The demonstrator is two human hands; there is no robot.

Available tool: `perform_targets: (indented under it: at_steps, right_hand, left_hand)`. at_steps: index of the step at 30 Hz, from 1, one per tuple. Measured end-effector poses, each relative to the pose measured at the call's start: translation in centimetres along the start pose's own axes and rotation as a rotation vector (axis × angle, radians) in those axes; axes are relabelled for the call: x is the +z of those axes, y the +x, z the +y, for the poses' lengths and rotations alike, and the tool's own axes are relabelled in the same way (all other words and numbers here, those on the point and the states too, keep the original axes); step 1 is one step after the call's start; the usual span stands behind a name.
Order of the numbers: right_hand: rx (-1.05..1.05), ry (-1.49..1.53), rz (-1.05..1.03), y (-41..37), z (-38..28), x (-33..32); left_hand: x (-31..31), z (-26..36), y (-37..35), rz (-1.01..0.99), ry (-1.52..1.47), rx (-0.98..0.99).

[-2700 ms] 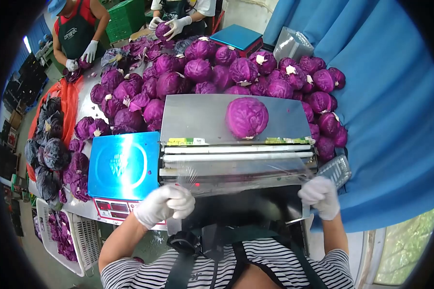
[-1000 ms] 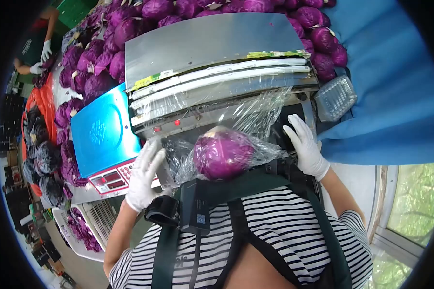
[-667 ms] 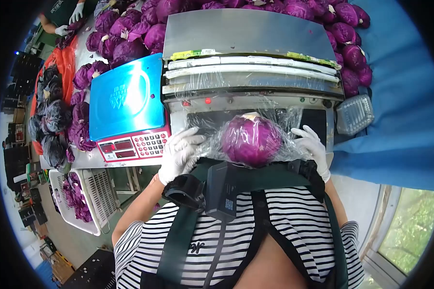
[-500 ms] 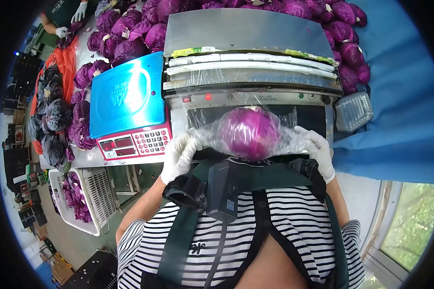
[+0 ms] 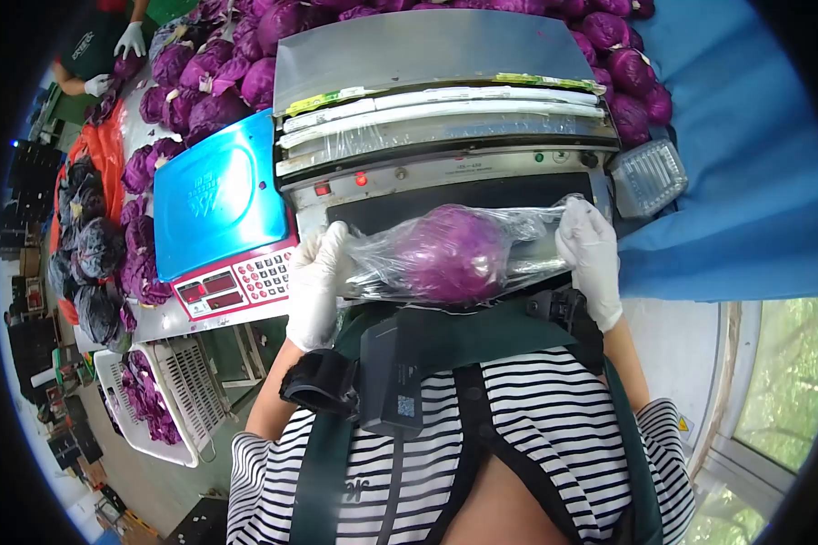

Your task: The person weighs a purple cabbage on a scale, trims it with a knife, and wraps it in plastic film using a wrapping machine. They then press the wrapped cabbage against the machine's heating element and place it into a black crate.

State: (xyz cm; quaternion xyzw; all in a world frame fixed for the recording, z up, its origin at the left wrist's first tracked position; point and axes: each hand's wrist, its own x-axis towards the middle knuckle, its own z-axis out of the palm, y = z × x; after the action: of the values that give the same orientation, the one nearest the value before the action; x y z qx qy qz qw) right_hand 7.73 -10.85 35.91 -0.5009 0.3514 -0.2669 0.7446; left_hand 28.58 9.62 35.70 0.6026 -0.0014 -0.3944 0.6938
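Observation:
A red cabbage (image 5: 456, 254) lies under clear plastic film (image 5: 377, 261) at the front of the wrapping machine (image 5: 427, 181). My left hand (image 5: 316, 282), in a white glove, is closed on the film's left end. At the right, my gloved right hand (image 5: 588, 250) pinches the other end, so the film stretches out on both sides of the cabbage. White film rolls (image 5: 445, 111) sit in the machine behind it.
Left of the machine stands a scale (image 5: 218, 195) with a blue top. A clear plastic box (image 5: 650, 179) is at the right. More red cabbages (image 5: 218, 113) cover the back. A white basket (image 5: 184, 386) holds purple leaves. Another person's gloved hand (image 5: 131, 39) shows at the upper left.
Both hands have risen and pulled the film ends outward, away from the cabbage. The cabbage has shifted slightly left in view, and the whole scene has shifted with the camera.

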Motion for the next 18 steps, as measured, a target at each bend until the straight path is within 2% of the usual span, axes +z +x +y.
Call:
perform_targets:
  at_steps: [1,2,3,5,6,7,9,10,11,13,14,15,16,18]
  right_hand:
    - [-0.039,-0.146,0.095,0.4,0.3,-0.1]
    - [-0.089,-0.253,0.091,1.4,1.8,-1.1]
    - [-0.19,-0.441,0.162,2.2,3.5,-1.6]
    - [-0.214,-0.65,0.191,2.8,4.6,-1.5]
    - [-0.239,-0.713,0.198,3.4,5.2,-1.7]
    - [-0.237,-0.713,0.195,3.7,5.7,-1.7]
    - [-0.391,-1.07,0.219,4.2,6.1,-1.4]
    - [-0.508,-1.189,0.215,4.2,5.9,-0.5]
    - [-0.654,-1.36,0.223,5.0,7.0,-0.7]
    - [-0.691,-1.434,0.198,5.9,7.1,0.7]
    - [-0.754,-1.436,0.186,6.5,7.1,1.6]
    - [-0.725,-1.475,0.122,6.6,6.8,2.7]
    - [-0.79,-1.333,0.026,7.2,7.1,3.6]
    - [-0.862,-1.134,-0.121,7.8,6.9,4.5]
  left_hand:
    - [-0.4,-0.8,0.8,0.081,0.161,0.152]
    - [-1.9,-2.5,2.4,0.048,0.237,0.291]
    - [-2.5,-3.3,3.2,0.041,0.236,0.29]
    - [-3.2,-4.0,3.8,0.144,0.82,0.674]
    - [-3.6,-3.8,3.8,0.135,1.017,0.599]
    - [-3.7,-4.0,4.1,0.137,1.018,0.597]
    - [-3.6,-4.6,4.7,0.145,1.297,0.725]
    - [-3.1,-4.4,4.5,0.129,1.393,0.705]
    - [-2.7,-4.4,4.8,0.121,1.429,0.851]
    - [-2.1,-4.0,4.7,0.085,1.524,0.753]
    - [-1.7,-4.0,5.1,0.026,1.509,0.789]
    - [-1.2,-4.0,5.3,-0.032,1.498,0.823]
    - [0.0,-3.7,5.1,-0.071,1.533,0.911]
    - [1.0,-4.1,6.1,-0.03,1.244,0.98]
